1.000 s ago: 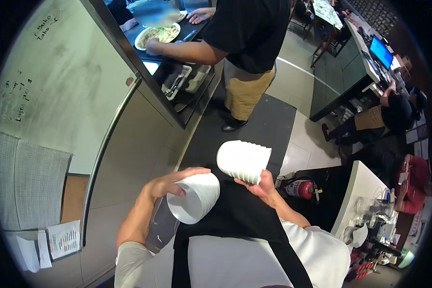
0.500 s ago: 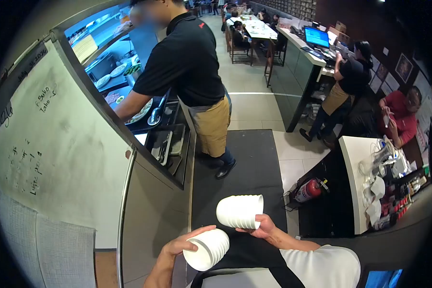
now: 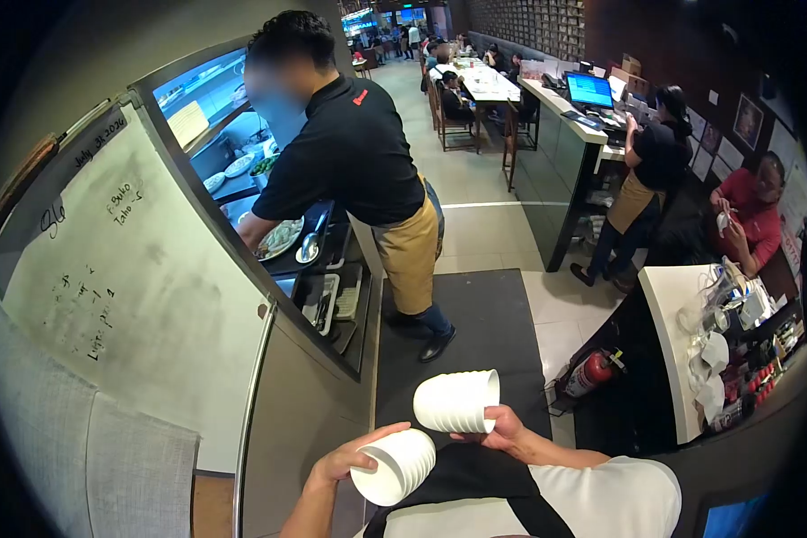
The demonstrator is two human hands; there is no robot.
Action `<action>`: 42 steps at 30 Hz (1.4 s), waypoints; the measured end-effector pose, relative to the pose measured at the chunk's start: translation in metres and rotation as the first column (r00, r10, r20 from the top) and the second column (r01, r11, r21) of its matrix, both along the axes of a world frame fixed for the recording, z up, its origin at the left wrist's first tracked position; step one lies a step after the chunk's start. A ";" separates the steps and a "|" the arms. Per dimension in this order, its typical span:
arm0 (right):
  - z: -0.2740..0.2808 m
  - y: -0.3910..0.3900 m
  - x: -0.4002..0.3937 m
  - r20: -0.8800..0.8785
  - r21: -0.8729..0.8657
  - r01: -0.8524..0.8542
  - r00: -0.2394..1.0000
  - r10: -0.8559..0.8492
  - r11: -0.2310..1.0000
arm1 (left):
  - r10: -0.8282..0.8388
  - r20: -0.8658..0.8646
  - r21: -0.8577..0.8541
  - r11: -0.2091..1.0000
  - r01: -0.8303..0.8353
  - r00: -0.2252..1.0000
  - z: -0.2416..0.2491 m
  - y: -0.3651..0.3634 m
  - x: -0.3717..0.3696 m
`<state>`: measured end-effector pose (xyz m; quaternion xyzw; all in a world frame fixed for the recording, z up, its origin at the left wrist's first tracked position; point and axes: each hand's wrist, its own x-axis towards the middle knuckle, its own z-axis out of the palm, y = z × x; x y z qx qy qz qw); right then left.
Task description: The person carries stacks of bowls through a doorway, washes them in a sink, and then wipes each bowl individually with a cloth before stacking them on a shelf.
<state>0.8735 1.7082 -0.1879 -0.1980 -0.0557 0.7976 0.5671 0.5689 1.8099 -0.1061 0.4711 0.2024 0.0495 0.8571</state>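
My left hand [image 3: 342, 455] is closed around a nested stack of white bowls [image 3: 405, 462], tilted so that a round end faces down and left. In my right hand [image 3: 504, 430] is a second nested stack of white bowls [image 3: 455, 401], held on its side, its rims toward the right. The two stacks are close together in front of my dark apron [image 3: 462, 471], the right one slightly higher and farther out. Part of my right-hand fingers is hidden behind the bowls.
At the left, a co-worker [image 3: 359, 152] in a tan apron reaches into a serving window over a plate [image 3: 282, 238]. A whiteboard [image 3: 143, 296] stands nearer. On the right are a fire extinguisher [image 3: 589, 374] and a cluttered counter [image 3: 663, 314]. A dark mat [image 3: 484, 314] covers the floor ahead.
The camera view has shifted, so the surroundings appear lower and slightly to the right. Both hands keep their stacks in nearly the same place. The co-worker still reaches into the window.
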 end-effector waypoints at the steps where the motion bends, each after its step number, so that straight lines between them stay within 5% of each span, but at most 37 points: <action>1: 0.000 0.002 0.001 0.000 0.000 -0.006 1.000 0.006 1.000 | 0.003 -0.004 0.004 1.000 -0.003 1.000 0.002 0.000 0.001; 42: -0.014 0.018 0.005 0.045 -0.027 -0.073 0.996 0.074 0.997 | 0.030 0.106 -0.028 0.999 -0.027 0.994 -0.010 0.018 -0.007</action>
